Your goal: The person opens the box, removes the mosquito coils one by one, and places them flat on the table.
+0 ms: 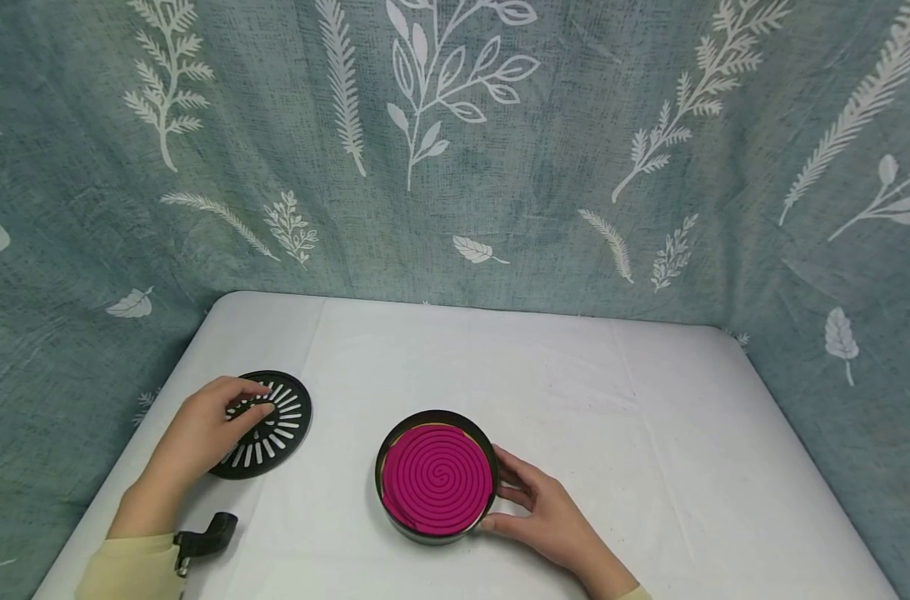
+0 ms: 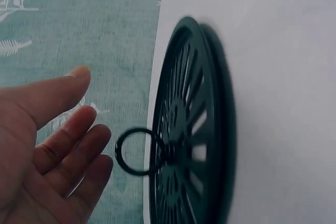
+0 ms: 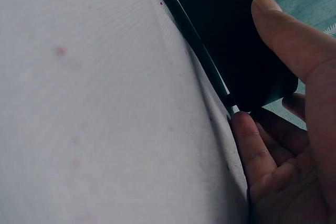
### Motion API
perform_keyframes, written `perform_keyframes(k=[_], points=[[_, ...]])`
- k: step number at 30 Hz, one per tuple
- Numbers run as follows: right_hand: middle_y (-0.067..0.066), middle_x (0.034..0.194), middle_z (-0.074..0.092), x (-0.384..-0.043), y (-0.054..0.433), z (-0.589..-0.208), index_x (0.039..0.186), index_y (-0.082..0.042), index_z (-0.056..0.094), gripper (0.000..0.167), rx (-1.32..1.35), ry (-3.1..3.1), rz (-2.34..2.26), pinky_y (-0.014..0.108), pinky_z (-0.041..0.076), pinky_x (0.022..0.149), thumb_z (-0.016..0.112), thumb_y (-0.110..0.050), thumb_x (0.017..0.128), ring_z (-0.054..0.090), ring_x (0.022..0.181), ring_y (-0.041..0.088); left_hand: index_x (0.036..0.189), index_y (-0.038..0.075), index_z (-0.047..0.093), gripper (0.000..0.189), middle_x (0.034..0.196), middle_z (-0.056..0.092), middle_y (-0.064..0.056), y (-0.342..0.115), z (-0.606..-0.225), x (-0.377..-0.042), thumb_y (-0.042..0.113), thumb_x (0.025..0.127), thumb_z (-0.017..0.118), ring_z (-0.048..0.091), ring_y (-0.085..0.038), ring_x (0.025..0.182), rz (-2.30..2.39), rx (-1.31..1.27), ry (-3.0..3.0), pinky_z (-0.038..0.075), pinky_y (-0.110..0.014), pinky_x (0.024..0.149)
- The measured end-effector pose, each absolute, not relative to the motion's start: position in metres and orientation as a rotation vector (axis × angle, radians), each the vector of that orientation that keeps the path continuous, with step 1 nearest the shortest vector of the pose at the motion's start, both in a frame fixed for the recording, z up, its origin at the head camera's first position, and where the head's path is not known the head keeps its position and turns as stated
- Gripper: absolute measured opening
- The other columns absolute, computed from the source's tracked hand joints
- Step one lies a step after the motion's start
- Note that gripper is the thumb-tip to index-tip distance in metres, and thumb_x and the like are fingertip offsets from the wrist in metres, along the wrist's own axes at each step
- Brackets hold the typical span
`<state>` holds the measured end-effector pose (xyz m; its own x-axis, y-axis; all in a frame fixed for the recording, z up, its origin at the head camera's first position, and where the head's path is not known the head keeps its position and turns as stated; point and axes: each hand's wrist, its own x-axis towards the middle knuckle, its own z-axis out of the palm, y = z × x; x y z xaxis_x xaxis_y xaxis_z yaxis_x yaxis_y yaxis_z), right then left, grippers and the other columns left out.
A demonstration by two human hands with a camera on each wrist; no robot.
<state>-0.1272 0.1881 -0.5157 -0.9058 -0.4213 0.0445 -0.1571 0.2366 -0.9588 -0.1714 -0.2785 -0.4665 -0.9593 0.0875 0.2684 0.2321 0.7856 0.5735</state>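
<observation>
A round black slotted lid (image 1: 282, 437) lies flat on the white table at the left. Above it hovers my left hand (image 1: 207, 425), thumb and fingers apart with nothing between them. The left wrist view shows the lid's small ring handle (image 2: 118, 153) standing up just beyond the fingertips. Near the table's middle sits a round dark mosquito coil holder (image 1: 425, 538) with a magenta spiral coil (image 1: 436, 479) filling its top. My right hand (image 1: 548, 521) grips the holder's right side, thumb at the front and fingers round the back, as the dark wall (image 3: 226, 35) shows up close.
A white cloth covers the table (image 1: 575, 400). Behind and beside it hangs a green-blue curtain (image 1: 290, 125) with white leaf prints. A black strap mount (image 1: 207, 536) juts from my left wrist over the table.
</observation>
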Motion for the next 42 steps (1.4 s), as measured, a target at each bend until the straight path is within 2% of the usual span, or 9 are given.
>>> perform_keyframes(k=[13,17,21,24,29,34,42], points=[[0.000,0.148,0.047,-0.128,0.188,-0.515,0.151,-0.015,0.040,0.093,-0.545,2.296,-1.714,0.030,0.048,0.101,0.089,-0.023,0.072,0.048,0.131,0.016,0.119,0.011,0.067,0.032,0.115,0.064,-0.007,-0.244,-0.463,-0.168,0.027,0.092,0.073,0.063,-0.029,0.105,-1.054,-0.354,-2.779,0.054,-0.049,0.088],[0.004,0.148,0.048,-0.125,0.185,-0.505,0.151,-0.008,0.039,0.093,-0.524,2.305,-1.701,0.033,0.048,0.101,0.089,-0.018,0.073,0.049,0.131,0.018,0.120,0.009,0.066,0.035,0.114,0.065,-0.007,-0.232,-0.464,-0.166,0.026,0.090,0.075,0.064,-0.027,0.105,-1.126,-0.404,-2.771,0.055,-0.046,0.090],[0.009,0.147,0.048,-0.121,0.181,-0.491,0.150,-0.003,0.039,0.092,-0.525,2.298,-1.711,0.035,0.048,0.101,0.089,-0.016,0.074,0.049,0.131,0.019,0.121,0.010,0.066,0.038,0.114,0.067,-0.003,-0.218,-0.468,-0.163,0.026,0.088,0.077,0.064,-0.023,0.105,-1.188,-0.452,-2.759,0.055,-0.043,0.090],[0.009,0.147,0.048,-0.120,0.179,-0.485,0.149,-0.002,0.040,0.092,-0.515,2.298,-1.713,0.035,0.048,0.101,0.089,-0.016,0.073,0.050,0.130,0.019,0.125,0.012,0.063,0.047,0.118,0.066,0.000,-0.208,-0.472,-0.160,0.028,0.085,0.080,0.064,-0.020,0.106,-1.277,-0.463,-2.766,0.055,-0.041,0.092],[0.007,0.146,0.049,-0.121,0.180,-0.489,0.149,-0.003,0.040,0.092,-0.481,2.314,-1.693,0.033,0.048,0.101,0.089,-0.015,0.073,0.050,0.130,0.020,0.137,0.011,0.054,0.069,0.126,0.063,-0.006,-0.193,-0.483,-0.156,0.027,0.078,0.086,0.061,-0.020,0.114,-1.551,-0.466,-2.738,0.053,-0.037,0.096],[0.004,0.148,0.046,-0.125,0.186,-0.507,0.151,-0.008,0.039,0.094,-0.500,2.316,-1.688,0.030,0.049,0.100,0.089,-0.016,0.072,0.049,0.131,0.019,0.147,0.013,0.043,0.088,0.136,0.055,-0.011,-0.182,-0.494,-0.151,0.020,0.073,0.090,0.056,-0.024,0.123,-1.829,-0.486,-2.680,0.049,-0.035,0.101],[0.001,0.149,0.045,-0.128,0.191,-0.514,0.152,-0.015,0.039,0.092,-0.585,2.297,-1.704,0.028,0.048,0.100,0.088,-0.027,0.074,0.048,0.132,0.016,0.152,0.014,0.035,0.103,0.143,0.049,-0.012,-0.170,-0.504,-0.145,0.031,0.068,0.092,0.049,-0.029,0.130,-1.929,-0.593,-2.671,0.044,-0.039,0.107]])
